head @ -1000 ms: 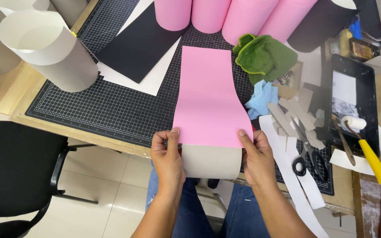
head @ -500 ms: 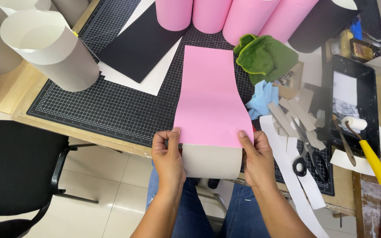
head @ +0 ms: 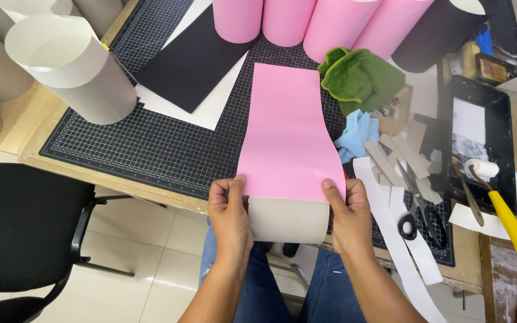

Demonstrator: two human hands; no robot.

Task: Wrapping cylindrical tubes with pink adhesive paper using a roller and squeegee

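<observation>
A long pink paper sheet (head: 287, 131) lies on the black cutting mat (head: 151, 149), and its near end curls over the table edge to show a grey underside (head: 285, 218). My left hand (head: 230, 212) pinches the sheet's left edge at the curl, thumb on top. On the right edge, my right hand (head: 347, 215) grips the same way. Both hands hold the rolled end level in front of my lap.
Pink cylinders (head: 306, 21) and a black one (head: 435, 33) stand at the back. Grey cylinders (head: 70, 66) sit at left. A green cloth (head: 363, 78), scissors (head: 414, 206), paper strips (head: 396, 239), a black tray (head: 480, 137) with a yellow-handled roller (head: 501, 200) lie right. A black chair (head: 19, 233) stands left.
</observation>
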